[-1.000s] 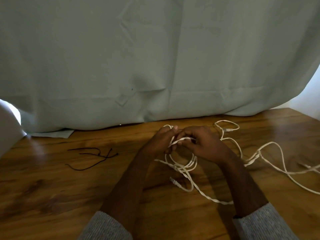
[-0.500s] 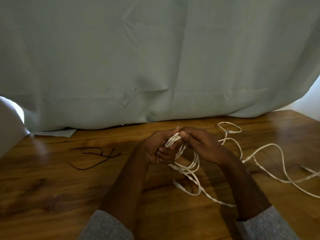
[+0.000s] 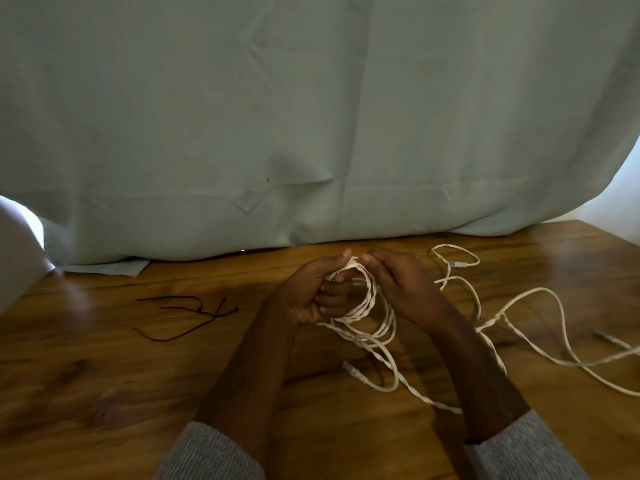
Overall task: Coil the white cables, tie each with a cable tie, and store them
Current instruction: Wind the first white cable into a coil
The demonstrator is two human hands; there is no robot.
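Note:
A white cable coil (image 3: pixel 372 306) hangs in several loops between my hands over the wooden table (image 3: pixel 104 375). My left hand (image 3: pixel 311 292) grips the top of the coil, its fingers curled through the loops. My right hand (image 3: pixel 398 282) pinches the cable at the top of the coil, thumb against my left fingertips. One plug end (image 3: pixel 351 370) of the coil lies on the table below. More loose white cable (image 3: pixel 526 306) trails away to the right. Thin black cable ties (image 3: pixel 194 311) lie on the table to the left.
A pale green cloth (image 3: pixel 311 116) hangs behind the table and fills the back. A white object (image 3: pixel 17 251) stands at the left edge. A small grey plug (image 3: pixel 611 339) lies at the far right. The table's right corner shows at the back right.
My hands have lifted the coil off the table and drawn together at its top. My left fingers have curled through the loops, and more cable has gathered into the coil.

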